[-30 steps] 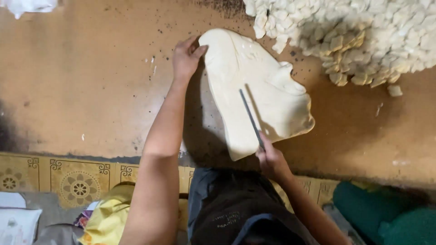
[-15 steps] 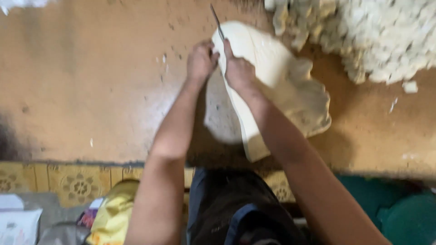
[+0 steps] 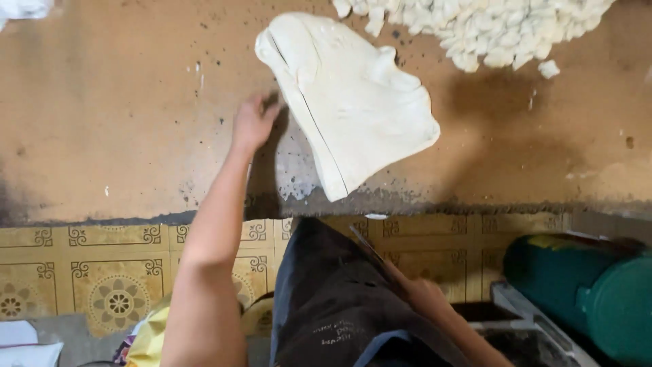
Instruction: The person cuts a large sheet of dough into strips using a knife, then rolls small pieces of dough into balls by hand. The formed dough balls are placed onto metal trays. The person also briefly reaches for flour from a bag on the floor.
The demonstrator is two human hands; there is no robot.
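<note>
Dark apron cloth fills the near edge at 6 o'clock, where the right hand (image 3: 426,297) has a closed grip on a thin knife (image 3: 372,257) held off the tabletop (image 3: 122,136). Farther out, the left hand (image 3: 252,124) rests loose-fingered at 9 o'clock of the pale dough slab (image 3: 346,95), which shows one long cut. Judged step: slicing strips; next, the blade must line up beside that cut. Cut pieces (image 3: 489,27) lie at 1 o'clock.
</note>
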